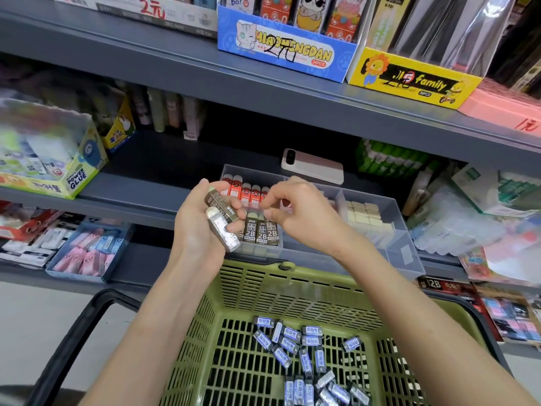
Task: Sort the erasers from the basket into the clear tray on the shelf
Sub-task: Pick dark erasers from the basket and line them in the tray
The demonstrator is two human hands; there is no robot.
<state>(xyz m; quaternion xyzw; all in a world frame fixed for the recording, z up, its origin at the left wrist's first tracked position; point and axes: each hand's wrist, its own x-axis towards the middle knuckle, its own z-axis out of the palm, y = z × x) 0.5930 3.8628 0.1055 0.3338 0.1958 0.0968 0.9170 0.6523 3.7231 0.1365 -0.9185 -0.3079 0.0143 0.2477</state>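
Observation:
A green plastic basket (pixel 251 291) sits below the shelf with several blue-and-white wrapped erasers (pixel 295 344) on its floor. On the shelf stands the clear divided tray (pixel 389 218), holding red erasers (pixel 248 191) at the back, brown 2B erasers (pixel 263 232) in front and cream blocks (pixel 366 215) to the right. My left hand (pixel 202 227) grips a few brown 2B erasers (pixel 221 218) just left of the tray. My right hand (pixel 295 212) hovers over the tray with its fingers curled, its thumb and fingertips close together above the brown row; nothing shows between them.
A phone (pixel 313 167) lies on the shelf behind the tray. A Power Glue box (pixel 58 159) stands at the left, green packs (pixel 389 159) and white boxes (pixel 491 189) at the right. Display boxes (pixel 287 51) line the upper shelf. The basket's black handle (pixel 73 326) hangs at the lower left.

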